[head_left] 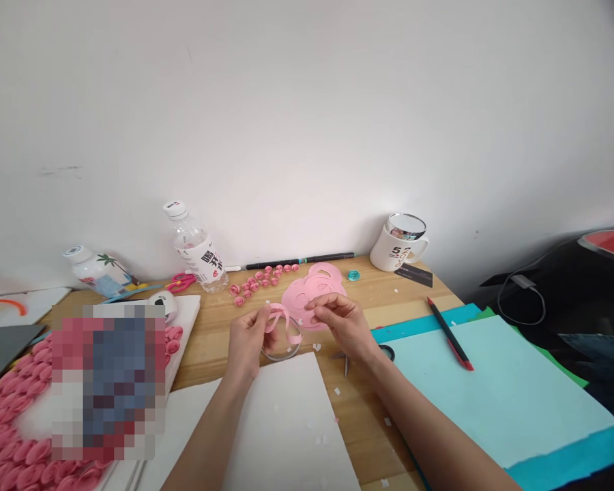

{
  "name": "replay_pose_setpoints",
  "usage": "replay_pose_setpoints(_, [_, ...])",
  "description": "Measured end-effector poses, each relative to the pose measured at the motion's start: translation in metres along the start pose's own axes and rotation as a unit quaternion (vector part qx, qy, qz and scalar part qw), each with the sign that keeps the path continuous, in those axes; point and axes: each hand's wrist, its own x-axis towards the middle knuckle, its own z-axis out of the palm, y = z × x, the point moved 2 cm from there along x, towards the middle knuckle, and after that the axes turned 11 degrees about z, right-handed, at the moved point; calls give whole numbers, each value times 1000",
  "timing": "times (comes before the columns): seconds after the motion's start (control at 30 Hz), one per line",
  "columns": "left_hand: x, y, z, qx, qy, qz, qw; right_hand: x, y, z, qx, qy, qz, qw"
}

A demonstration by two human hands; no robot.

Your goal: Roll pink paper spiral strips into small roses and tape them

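Note:
My left hand (248, 341) pinches a curled pink paper strip (293, 334), which loops out to the right of the fingers. Thumb and fingers of my right hand (340, 324) are closed together; whatever they hold, if anything, is too small to make out. Behind it lies pink paper (312, 290) with spiral cuts. A ring that looks like a roll of clear tape (281, 356) lies below the strip. Scissors (346, 365) are partly covered by my right wrist. Several rolled pink paper flowers (258, 276) sit farther back, and a teal paper coil (354, 275) is to their right.
A plastic bottle (197, 252) and a white mug (399, 244) stand near the wall. Light blue paper (496, 389) carries a black-and-red pen (449, 334) at right. White sheets (281, 423) lie in front. At left is a board covered with pink paper flowers (10, 416).

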Motion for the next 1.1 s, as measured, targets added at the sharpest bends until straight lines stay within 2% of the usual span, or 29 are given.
replay_pose_setpoints(0.03, [2,0,-3,-5,38,-3,999,-2,-1,3,-36,-40,7,999])
replay_pose_setpoints(0.1, [4,2,-8,-39,66,-14,997,-6,-3,7,-96,-114,32,988])
replay_pose_setpoints(0.23, [8,3,-10,-179,22,-91,979,-9,1,10,-157,-190,80,966])
replay_pose_setpoints(0.3, [10,3,-9,-294,-12,-121,948,-9,3,8,-176,-205,86,959])
replay_pose_setpoints(0.37, [11,5,-9,-396,-26,-123,910,-9,2,7,-188,-223,87,953])
replay_pose_setpoints(0.43, [13,7,-11,-465,-21,-109,879,-9,0,7,-184,-237,93,949])
replay_pose_setpoints(0.5, [14,10,-13,-494,-22,-102,863,-9,-2,6,-163,-238,100,952])
replay_pose_setpoints(0.57, [13,14,-14,-478,-37,-95,873,-8,-3,4,-126,-216,96,963])
replay_pose_setpoints(0.6, [12,14,-13,-448,-43,-89,889,-7,-4,3,-101,-199,89,971])
replay_pose_setpoints(0.67, [10,13,-11,-344,-34,-74,936,-5,-4,-2,-37,-160,75,984])
replay_pose_setpoints(0.73, [6,9,-8,-194,-33,-72,978,-1,-3,-7,41,-119,69,990])
replay_pose_setpoints(0.8, [3,5,-6,-72,10,-8,997,2,-1,-13,118,-79,71,987])
replay_pose_setpoints(0.9, [-1,5,-3,4,83,116,990,5,1,-18,196,-34,76,977])
replay_pose_setpoints(0.93, [-2,5,-1,-12,70,150,986,5,2,-18,205,-28,79,975])
replay_pose_setpoints(1.0, [-5,6,5,-63,-10,184,981,5,3,-15,196,-25,85,977])
replay_pose_setpoints(1.1, [-10,7,15,-104,-164,157,968,3,5,-7,141,-24,81,986])
